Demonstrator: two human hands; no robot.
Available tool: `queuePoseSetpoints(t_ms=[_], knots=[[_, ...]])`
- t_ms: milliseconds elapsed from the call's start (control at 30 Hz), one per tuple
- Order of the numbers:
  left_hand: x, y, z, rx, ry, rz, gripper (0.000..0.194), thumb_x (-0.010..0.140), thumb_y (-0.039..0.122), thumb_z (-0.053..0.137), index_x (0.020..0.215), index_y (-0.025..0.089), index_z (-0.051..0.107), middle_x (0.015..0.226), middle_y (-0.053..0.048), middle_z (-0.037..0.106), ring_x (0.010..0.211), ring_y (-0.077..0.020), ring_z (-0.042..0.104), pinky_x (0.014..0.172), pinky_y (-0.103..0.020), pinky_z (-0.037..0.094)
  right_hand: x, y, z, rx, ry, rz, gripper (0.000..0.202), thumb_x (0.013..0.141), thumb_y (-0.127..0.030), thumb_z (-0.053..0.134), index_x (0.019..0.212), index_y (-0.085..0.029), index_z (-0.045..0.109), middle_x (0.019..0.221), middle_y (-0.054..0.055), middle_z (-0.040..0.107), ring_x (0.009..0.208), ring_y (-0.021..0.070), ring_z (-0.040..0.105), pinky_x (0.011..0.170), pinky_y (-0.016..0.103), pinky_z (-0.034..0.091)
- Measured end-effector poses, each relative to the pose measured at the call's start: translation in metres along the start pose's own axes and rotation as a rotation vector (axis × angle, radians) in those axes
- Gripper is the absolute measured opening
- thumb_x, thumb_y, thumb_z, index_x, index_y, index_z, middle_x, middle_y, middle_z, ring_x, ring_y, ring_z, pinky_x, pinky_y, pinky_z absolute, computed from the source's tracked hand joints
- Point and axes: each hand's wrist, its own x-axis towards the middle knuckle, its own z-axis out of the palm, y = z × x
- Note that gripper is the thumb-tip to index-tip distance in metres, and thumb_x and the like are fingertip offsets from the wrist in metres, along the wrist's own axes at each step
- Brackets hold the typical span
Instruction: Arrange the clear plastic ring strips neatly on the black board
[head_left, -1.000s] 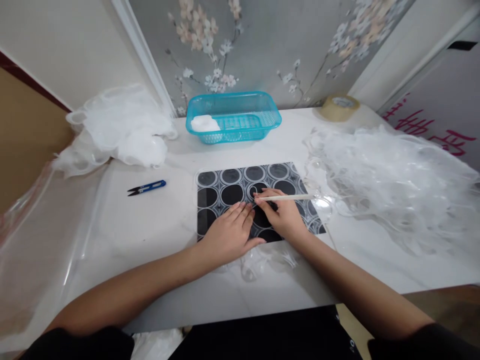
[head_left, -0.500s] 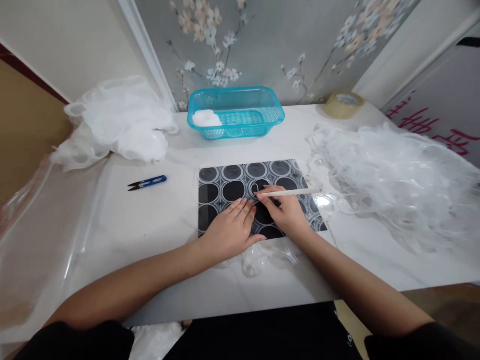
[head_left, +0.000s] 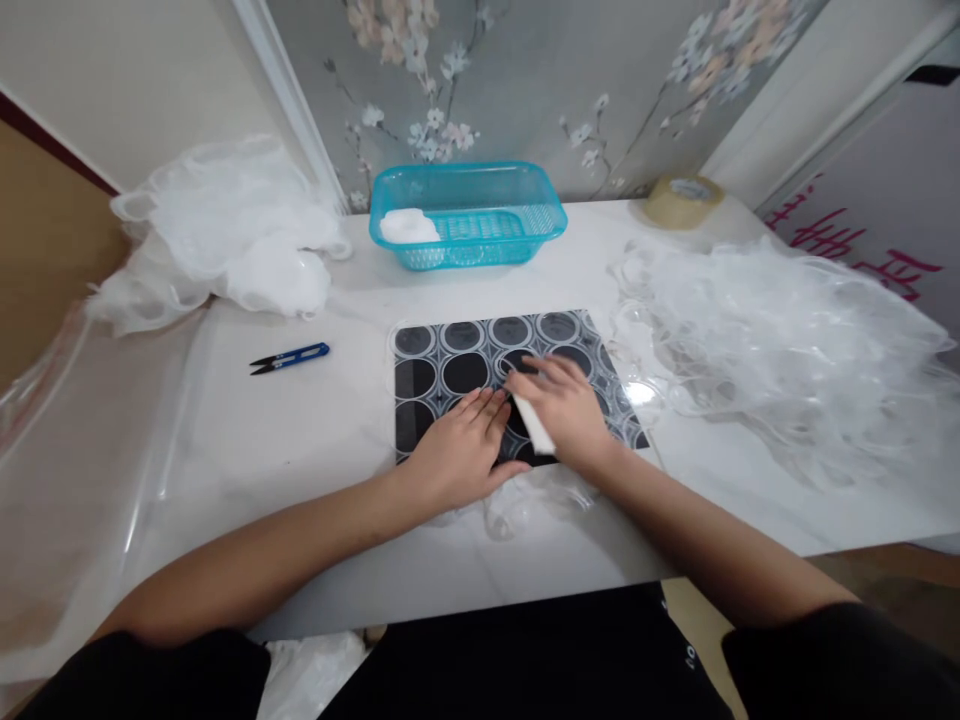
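Observation:
A black sheet (head_left: 414,378) printed with pale rings lies flat on the table before me, with clear film over it. My left hand (head_left: 461,440) rests on its lower middle, palm down, fingers stretched out and thumb to the side. Close by on the right, my right hand (head_left: 566,408) is over the sheet with a white flat stick (head_left: 535,428) in its grip. The stick slants down toward me under the palm; part of it is hidden by the fingers. Crumpled clear plastic (head_left: 514,508) lies at the sheet's near edge.
A blue plastic basket (head_left: 469,253) with white pieces inside stands at the back. Tape (head_left: 681,203) sits behind a large heap of clear plastic rings (head_left: 795,340) on the right. White translucent pieces (head_left: 232,230) are piled back left. Blue thread snips (head_left: 290,358) lie left of the sheet.
The white stick has swung from pointing right to slanting toward me, under my right palm. My right hand has turned with its fingers extended further. My left hand stays on the sheet.

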Motion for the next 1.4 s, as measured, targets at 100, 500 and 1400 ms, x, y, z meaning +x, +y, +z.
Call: queuePoseSetpoints(t_ms=[100, 500, 1400], knots=[[-0.002, -0.004, 0.002, -0.036, -0.004, -0.007, 0.075, 0.095, 0.063, 0.032, 0.135, 0.002, 0.047, 0.143, -0.018, 0.042, 0.136, -0.0265, 0.038, 0.116, -0.038, 0.025, 0.026, 0.019, -0.039, -0.007, 0.288, 0.316, 0.018, 0.083, -0.017, 0.049, 0.087, -0.016, 0.066, 0.095, 0.012, 0.069, 0.109, 0.0306, 0.056, 0.1, 0.05, 0.031], [0.008, -0.012, -0.028, -0.218, 0.01, -0.025, 0.058, 0.094, 0.056, 0.044, 0.13, 0.012, 0.054, 0.143, -0.012, 0.045, 0.134, -0.0266, 0.041, 0.112, -0.041, 0.032, -0.027, 0.039, -0.064, 1.279, 0.255, 0.907, 0.015, 0.077, -0.031, 0.067, 0.075, -0.019, 0.06, 0.081, 0.006, 0.071, 0.076, 0.0158, 0.067, 0.07, 0.027, 0.053], [0.055, 0.012, 0.001, 0.011, 0.019, 0.162, 0.064, 0.097, 0.052, 0.039, 0.131, -0.001, 0.05, 0.138, -0.021, 0.048, 0.131, -0.0292, 0.045, 0.111, -0.04, 0.033, -0.012, 0.044, -0.027, 0.578, 0.095, 0.356, 0.019, 0.086, -0.034, 0.058, 0.082, -0.019, 0.069, 0.086, 0.006, 0.072, 0.084, 0.0222, 0.067, 0.08, 0.036, 0.051]])
